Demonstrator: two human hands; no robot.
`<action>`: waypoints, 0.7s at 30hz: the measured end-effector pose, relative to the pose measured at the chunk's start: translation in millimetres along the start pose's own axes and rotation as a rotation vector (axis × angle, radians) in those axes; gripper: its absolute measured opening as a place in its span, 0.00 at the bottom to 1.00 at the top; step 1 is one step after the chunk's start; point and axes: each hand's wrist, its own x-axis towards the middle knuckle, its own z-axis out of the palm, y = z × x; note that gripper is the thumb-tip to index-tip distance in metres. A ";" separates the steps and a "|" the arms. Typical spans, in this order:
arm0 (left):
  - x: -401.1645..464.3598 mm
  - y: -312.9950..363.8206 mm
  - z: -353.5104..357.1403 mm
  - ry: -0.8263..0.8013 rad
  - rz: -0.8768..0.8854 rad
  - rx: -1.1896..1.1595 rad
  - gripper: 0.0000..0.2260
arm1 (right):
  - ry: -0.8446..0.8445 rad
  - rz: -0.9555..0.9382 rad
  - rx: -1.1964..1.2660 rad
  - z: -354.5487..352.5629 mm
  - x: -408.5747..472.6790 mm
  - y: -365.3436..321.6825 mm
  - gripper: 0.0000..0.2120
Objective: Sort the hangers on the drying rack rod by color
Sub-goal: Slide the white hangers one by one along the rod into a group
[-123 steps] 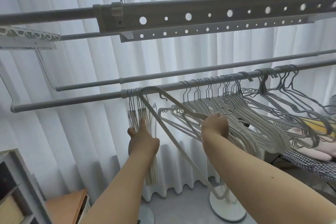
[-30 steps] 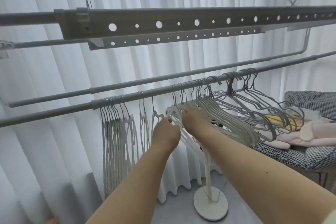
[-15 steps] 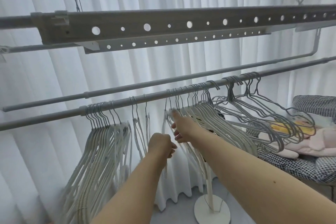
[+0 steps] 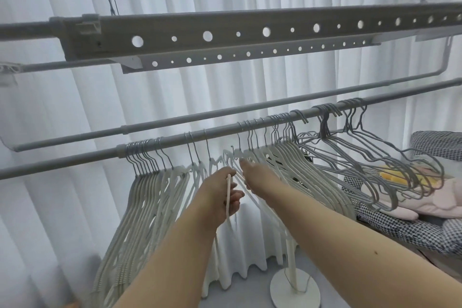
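White ridged hanger in left hand grip, right hand fingers straight among hangers, grey rod.

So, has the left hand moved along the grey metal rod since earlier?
Yes. The left hand was below the rod's collar; now it sits right of it, gripping a white plastic hanger.

The rod runs off both sides of the picture, so its ends cannot be seen. The white hangers on the left are blurry lower down and get cut off at the bottom. The left hand hides part of the thin white hanger it holds. The right hand has its fingertips hidden among hangers.
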 end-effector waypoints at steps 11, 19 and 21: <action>-74.1 18.2 -21.4 -0.101 0.101 0.191 0.22 | -0.063 -0.022 0.440 10.6 -14.9 -4.3 0.18; -17.9 -9.7 -37.0 0.359 0.609 0.724 0.08 | 0.177 0.080 0.541 -0.8 -24.0 -0.4 0.18; -7.4 -18.7 -36.2 0.390 0.560 0.886 0.17 | 0.217 0.099 0.532 -4.1 -26.6 1.5 0.18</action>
